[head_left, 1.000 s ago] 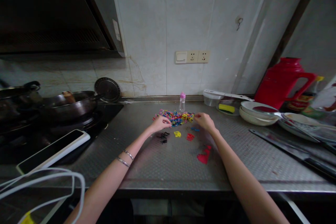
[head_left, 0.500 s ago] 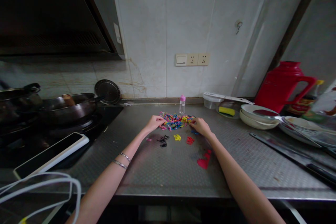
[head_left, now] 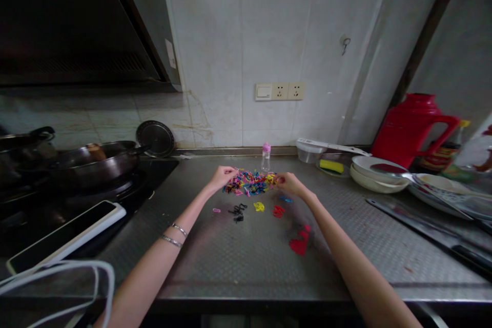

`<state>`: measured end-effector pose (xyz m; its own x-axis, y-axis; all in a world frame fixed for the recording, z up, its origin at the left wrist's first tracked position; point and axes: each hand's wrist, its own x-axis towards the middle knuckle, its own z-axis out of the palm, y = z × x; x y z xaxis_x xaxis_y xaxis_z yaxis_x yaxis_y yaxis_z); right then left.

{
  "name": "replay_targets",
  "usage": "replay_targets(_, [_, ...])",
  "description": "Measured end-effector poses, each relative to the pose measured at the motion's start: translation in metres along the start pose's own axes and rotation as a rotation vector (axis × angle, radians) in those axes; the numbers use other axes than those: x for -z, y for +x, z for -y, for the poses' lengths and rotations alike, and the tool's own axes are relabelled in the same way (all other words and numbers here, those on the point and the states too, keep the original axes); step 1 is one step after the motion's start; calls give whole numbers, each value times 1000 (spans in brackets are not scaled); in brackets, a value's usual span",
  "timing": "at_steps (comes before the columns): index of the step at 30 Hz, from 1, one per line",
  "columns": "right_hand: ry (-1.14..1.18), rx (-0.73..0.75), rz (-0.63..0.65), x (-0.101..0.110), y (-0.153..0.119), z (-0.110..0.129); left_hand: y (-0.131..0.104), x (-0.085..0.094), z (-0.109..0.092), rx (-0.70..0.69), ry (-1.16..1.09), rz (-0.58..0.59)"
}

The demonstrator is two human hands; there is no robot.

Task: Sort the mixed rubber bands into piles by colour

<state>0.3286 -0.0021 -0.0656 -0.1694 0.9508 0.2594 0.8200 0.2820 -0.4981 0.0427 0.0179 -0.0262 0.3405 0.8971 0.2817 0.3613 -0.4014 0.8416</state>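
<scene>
A loose pile of small multicoloured rubber bands [head_left: 250,184] lies on the steel counter [head_left: 246,261]. At its left edge my left hand [head_left: 222,177] is closed in a pinch, fingertips against the bands. Across from it, my right hand [head_left: 291,184] also pinches at the pile's right edge. Whatever either hand holds is too small to make out. Nearer to me are separate little groups: black bands [head_left: 238,212], yellow bands [head_left: 259,206], red bands [head_left: 279,211] and a few blue bands [head_left: 286,199]. A single pink band [head_left: 216,210] lies left of the black ones.
Behind the pile stands a small clear bottle [head_left: 266,163] with a pink cap. A torn red piece [head_left: 300,243] lies near my right forearm. Bowls [head_left: 378,182], a long knife [head_left: 407,220] and a red thermos [head_left: 407,130] are rightward; a pan [head_left: 96,166] and white-edged device [head_left: 69,238] leftward.
The view has tilted up slightly. Both hands have shifted a little away from me over the pile, and the blue bands below my right hand show more fully.
</scene>
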Motion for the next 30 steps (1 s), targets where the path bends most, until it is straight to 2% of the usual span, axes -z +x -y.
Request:
replay_targets(3, [173, 69, 103, 2, 2, 21, 10, 7, -8, -35, 35, -3])
replay_targets(5, [271, 110, 215, -2, 2, 38, 19, 13, -12, -75, 48, 5])
replay_targets(9, [286, 211, 418, -16, -3, 68, 33, 27, -15, -105, 55, -15])
replay_targets(13, [231, 288, 476, -15, -1, 80, 38, 34, -14, -96, 82, -41])
replay_targets(17, [248, 259, 388, 11, 13, 85, 35, 34, -6, -39, 168, 121])
replay_targets(19, [295, 266, 295, 28, 23, 88, 34, 34, 1, -5, 228, 207])
replay_targets(23, [366, 250, 92, 54, 37, 87, 34, 36, 23, 50, 334, 289])
replay_targets(26, [413, 205, -50, 57, 42, 73, 34, 39, 41, 111, 365, 314])
replay_targets(30, [450, 105, -161, 41, 39, 38, 33, 44, 57, 145, 505, 326])
